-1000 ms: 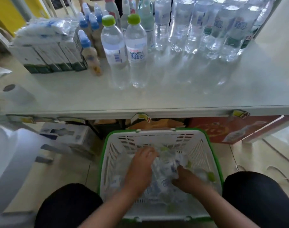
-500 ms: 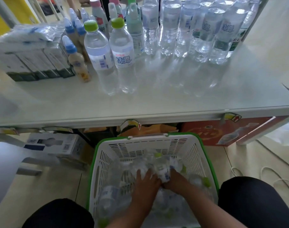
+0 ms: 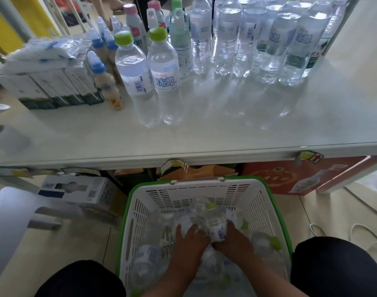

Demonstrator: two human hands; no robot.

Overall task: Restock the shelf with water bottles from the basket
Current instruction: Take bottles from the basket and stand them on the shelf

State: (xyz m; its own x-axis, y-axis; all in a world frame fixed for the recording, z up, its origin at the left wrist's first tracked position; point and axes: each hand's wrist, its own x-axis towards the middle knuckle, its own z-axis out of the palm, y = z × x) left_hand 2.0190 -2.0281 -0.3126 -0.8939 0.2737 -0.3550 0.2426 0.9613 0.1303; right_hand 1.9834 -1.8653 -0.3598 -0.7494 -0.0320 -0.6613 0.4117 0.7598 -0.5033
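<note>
Both hands are reaching down into the white basket (image 3: 204, 189) with the green rim, which is sitting on the floor between the person's knees. The left hand (image 3: 190, 240) is lying over a clear water bottle (image 3: 184, 220) – fingers curling on it, though I can't tell if it's really gripping. The right hand (image 3: 233, 240) is wrapping around a labelled bottle (image 3: 216, 229), green cap pointing away. More bottles are lying loose in the basket. Up on the shelf (image 3: 204, 133) two green-capped bottles (image 3: 149, 76) are standing upright side by side – with a row of clear bottles (image 3: 258, 39) standing behind.
</note>
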